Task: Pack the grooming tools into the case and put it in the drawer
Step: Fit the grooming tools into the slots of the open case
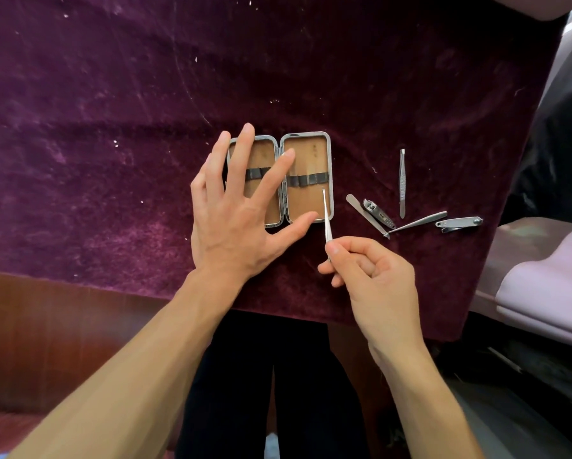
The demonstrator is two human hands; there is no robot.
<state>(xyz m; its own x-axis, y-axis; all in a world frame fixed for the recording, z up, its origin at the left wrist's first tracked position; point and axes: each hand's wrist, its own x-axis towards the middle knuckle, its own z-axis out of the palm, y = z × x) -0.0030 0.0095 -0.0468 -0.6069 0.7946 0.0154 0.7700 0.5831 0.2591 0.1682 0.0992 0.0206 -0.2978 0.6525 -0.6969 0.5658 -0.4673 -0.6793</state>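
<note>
A small metal-rimmed case (307, 203) lies open flat on the purple velvet cloth (112, 127), its tan lining crossed by dark elastic straps. My left hand (235, 213) rests spread over its left half, fingers apart, holding nothing. My right hand (374, 276) pinches a thin pointed metal tool (326, 217) whose tip sits over the lower right half of the case. To the right lie tweezers (402, 183), a nail clipper (379, 215), a slim metal file (418, 222) and a second clipper (458, 223).
The cloth's front edge hangs over a brown wooden front (46, 332) at the lower left. A pale lilac cushion (549, 286) sits at the right. My dark-clothed legs (268, 376) show below the edge.
</note>
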